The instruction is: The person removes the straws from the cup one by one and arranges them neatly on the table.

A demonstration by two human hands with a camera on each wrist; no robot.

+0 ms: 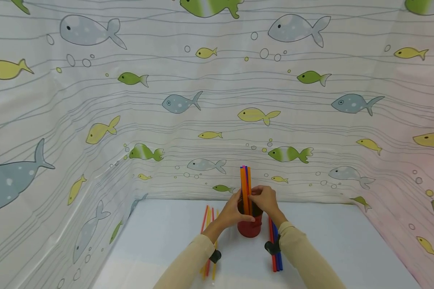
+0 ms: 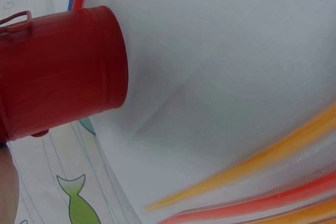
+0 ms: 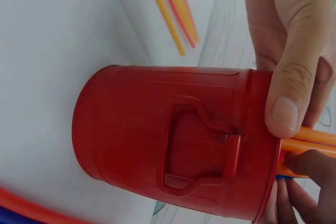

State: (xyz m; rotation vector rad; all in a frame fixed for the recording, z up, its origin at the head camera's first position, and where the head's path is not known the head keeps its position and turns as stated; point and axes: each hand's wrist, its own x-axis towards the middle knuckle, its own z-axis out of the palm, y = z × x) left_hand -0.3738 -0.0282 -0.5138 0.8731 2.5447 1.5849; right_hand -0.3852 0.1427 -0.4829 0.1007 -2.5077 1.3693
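A small red metal bucket (image 1: 249,229) with a wire handle stands upright on the white table. Several long orange, blue and pink straw-like sticks (image 1: 245,188) stand in it and rise well above its rim. My left hand (image 1: 231,210) holds the bucket at its rim, the thumb (image 3: 287,114) pressed on the near side. From the right, my right hand (image 1: 265,198) pinches the sticks just above the rim. In the left wrist view the bucket (image 2: 68,72) hides most of the left hand. The sticks' lower ends are out of sight inside the bucket.
Left of the bucket lie several yellow and red straw-like sticks (image 1: 204,224), partly under my left forearm. To the right lie red and blue sticks (image 1: 279,261), partly behind my right wrist. A fish-patterned curtain (image 1: 217,120) surrounds the white table (image 1: 329,241).
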